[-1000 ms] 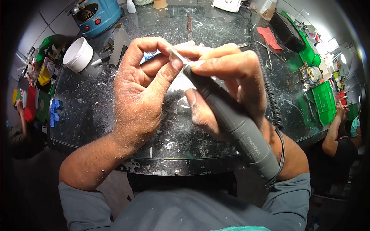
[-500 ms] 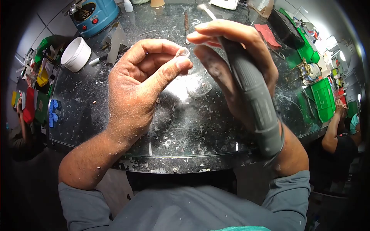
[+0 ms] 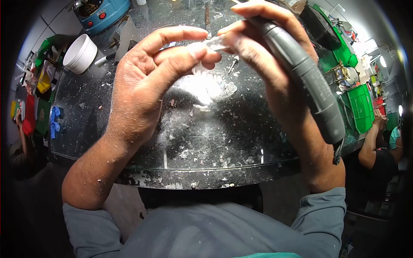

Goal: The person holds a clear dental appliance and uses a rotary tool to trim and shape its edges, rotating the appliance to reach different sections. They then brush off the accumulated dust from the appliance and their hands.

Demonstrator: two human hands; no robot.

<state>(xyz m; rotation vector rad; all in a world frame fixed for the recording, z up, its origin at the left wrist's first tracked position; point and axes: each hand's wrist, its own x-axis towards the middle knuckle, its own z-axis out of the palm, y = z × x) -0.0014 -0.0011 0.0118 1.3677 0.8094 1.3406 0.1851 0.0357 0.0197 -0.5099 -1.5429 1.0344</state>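
Clear plastic piece (image 3: 214, 43), small and see-through, pinched up in the air above the dusty black worktop (image 3: 129, 129), right at the middle of everything. Going left to right from that piece: way off to its left, a white tub (image 3: 79, 53) and a blue machine (image 3: 101, 10) at the far edge of the top. Closer in on the left, left hand (image 3: 150, 81), thumb and forefinger closed on the piece, other fingers curled loose behind. Just below the piece, another clear moulded bit (image 3: 213, 86) lying flat in the white dust. Right of the piece, right hand (image 3: 266, 73), fingers wrapped around a grey handpiece (image 3: 301, 71), with a fingertip or two also touching the piece's edge. Tool tip up past the piece, can't tell if touching it.

Looks like a check-and-turn pause between grinding passes, more inspecting than cutting. Next move probably needs the tool tip brought back down to the edge, with the left-hand pinch kept firm so the thin plastic doesn't flex or skip. Green bins (image 3: 359, 107) far right of the piece.
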